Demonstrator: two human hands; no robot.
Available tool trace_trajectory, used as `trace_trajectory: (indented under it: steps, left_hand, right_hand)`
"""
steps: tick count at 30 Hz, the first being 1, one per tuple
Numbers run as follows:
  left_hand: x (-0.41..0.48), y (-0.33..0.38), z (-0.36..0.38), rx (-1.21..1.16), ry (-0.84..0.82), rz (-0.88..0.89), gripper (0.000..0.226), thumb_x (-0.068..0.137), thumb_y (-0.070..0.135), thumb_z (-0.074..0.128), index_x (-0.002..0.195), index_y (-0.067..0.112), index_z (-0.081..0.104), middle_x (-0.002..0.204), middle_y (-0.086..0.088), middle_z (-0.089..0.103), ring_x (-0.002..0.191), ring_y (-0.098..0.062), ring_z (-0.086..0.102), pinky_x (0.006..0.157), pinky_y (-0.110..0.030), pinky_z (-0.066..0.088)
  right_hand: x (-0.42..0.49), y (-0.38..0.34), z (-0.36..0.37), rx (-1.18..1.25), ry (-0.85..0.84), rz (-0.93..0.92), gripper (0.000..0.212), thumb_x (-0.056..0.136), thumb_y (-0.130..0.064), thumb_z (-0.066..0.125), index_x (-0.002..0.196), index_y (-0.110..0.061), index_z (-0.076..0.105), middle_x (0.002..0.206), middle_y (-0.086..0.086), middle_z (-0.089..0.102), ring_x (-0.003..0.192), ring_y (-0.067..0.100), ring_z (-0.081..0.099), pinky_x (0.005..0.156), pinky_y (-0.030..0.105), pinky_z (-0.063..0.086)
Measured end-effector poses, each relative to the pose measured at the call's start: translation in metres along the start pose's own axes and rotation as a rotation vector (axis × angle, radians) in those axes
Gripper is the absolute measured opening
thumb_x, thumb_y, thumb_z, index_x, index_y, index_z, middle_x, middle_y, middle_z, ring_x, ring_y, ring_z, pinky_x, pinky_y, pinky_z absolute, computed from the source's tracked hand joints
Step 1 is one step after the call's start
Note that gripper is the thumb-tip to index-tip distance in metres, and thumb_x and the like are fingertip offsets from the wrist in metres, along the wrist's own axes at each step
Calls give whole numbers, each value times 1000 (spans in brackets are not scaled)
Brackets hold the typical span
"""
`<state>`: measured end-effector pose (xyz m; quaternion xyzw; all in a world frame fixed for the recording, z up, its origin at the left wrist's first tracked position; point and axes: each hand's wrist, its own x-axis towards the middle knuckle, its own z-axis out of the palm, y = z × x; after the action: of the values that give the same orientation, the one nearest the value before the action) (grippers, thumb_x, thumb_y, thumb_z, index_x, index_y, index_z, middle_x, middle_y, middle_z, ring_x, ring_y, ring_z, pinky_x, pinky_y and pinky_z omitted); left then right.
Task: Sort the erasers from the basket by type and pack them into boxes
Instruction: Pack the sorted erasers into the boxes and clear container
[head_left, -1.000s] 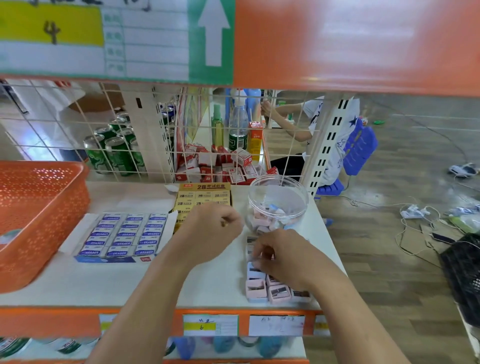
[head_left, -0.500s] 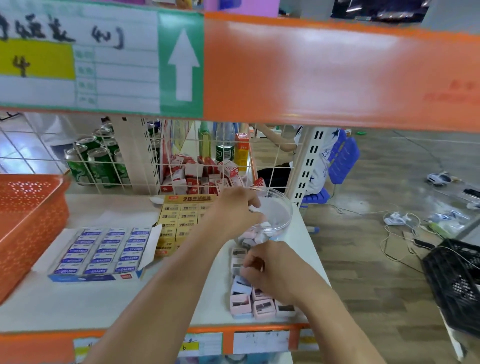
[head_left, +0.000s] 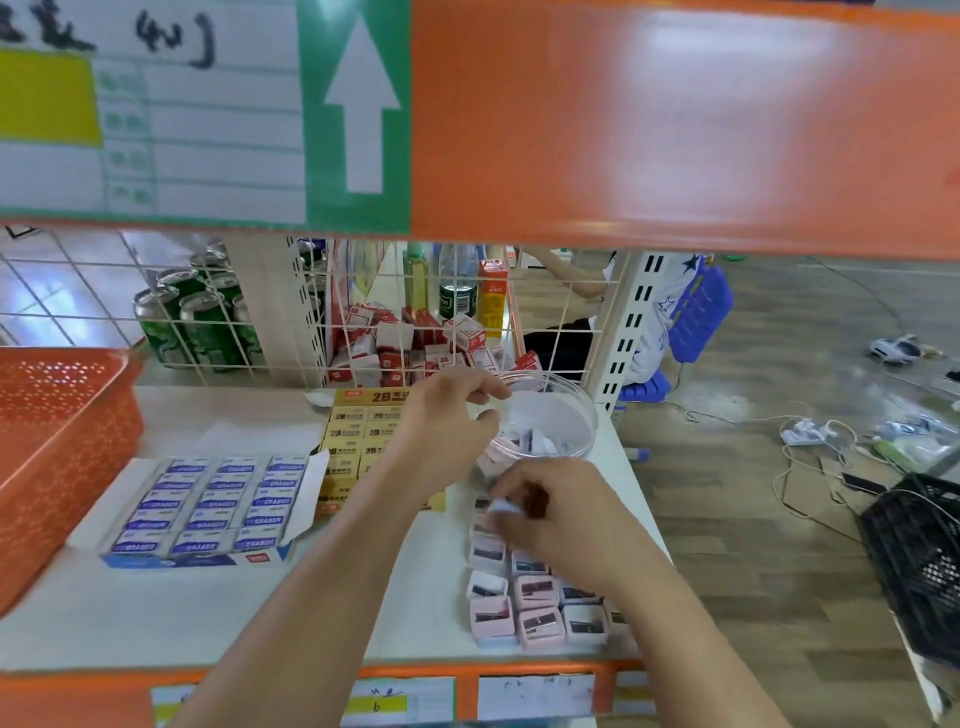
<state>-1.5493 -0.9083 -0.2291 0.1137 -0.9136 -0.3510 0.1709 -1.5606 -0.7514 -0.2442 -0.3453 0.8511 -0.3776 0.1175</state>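
While the right hand (head_left: 563, 512) pinches a small white eraser (head_left: 505, 506) above the pink and white rows (head_left: 524, 597), the left hand (head_left: 447, 423) curls at the bowl (head_left: 584, 421) rim, grip unclear; a blue box (head_left: 213, 512) lies left, beside the basket (head_left: 57, 441).

Head-worn view — close, downward over shelf (head_left: 156, 623)

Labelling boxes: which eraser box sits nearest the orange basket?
The blue-label eraser box, right beside the orange basket; the yellow 2B eraser box lies farther right.
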Motion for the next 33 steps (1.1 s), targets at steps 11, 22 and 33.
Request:
trace_trajectory:
  steps: [11, 22, 33]
  left_hand:
    - [-21, -8, -9, -7, -35, -41, 10, 87, 19, 60, 81, 26, 62, 79, 11, 61, 72, -3, 57, 59, -15, 46]
    - [-43, -6, 1, 175, -409, -97, 20, 84, 33, 70, 101, 24, 66, 95, 15, 61, 87, -7, 62, 74, -22, 54]
    - [-57, -9, 13, 230, -382, -95, 18, 80, 34, 74, 90, 28, 60, 94, 15, 56, 85, -5, 58, 78, -25, 52]
  right_hand:
    - [29, 14, -27, -102, 437, 157, 24, 87, -27, 67, 109, -17, 67, 98, -6, 66, 87, 6, 59, 67, 13, 38]
    - [11, 11, -23, 30, 396, 84, 18, 83, -18, 68, 66, -18, 61, 62, -6, 59, 53, 2, 48, 50, 13, 39]
    - [-12, 25, -17, -326, 119, 277, 10, 80, -28, 67, 75, -31, 60, 85, -11, 62, 80, 9, 59, 75, 30, 53]
